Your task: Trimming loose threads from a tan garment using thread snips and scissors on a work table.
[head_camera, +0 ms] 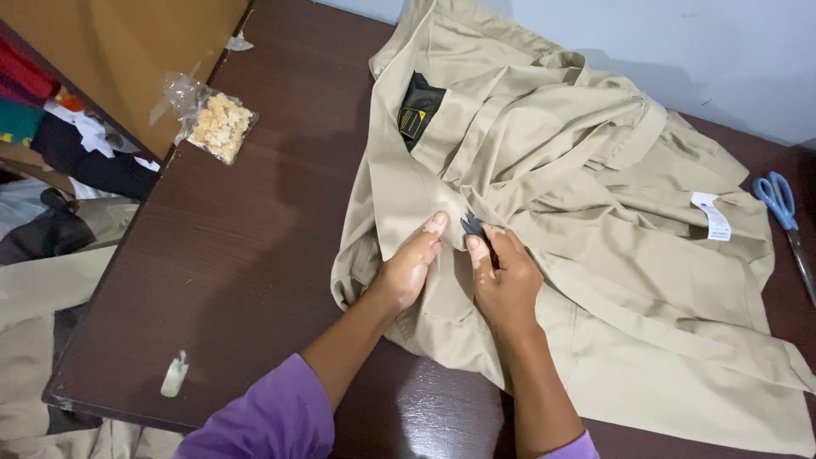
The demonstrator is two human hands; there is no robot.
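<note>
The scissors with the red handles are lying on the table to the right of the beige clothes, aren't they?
Almost. The scissors have blue handles, not red. The head view shows them lying on the dark brown table to the right of the beige clothes, as you said.
</note>
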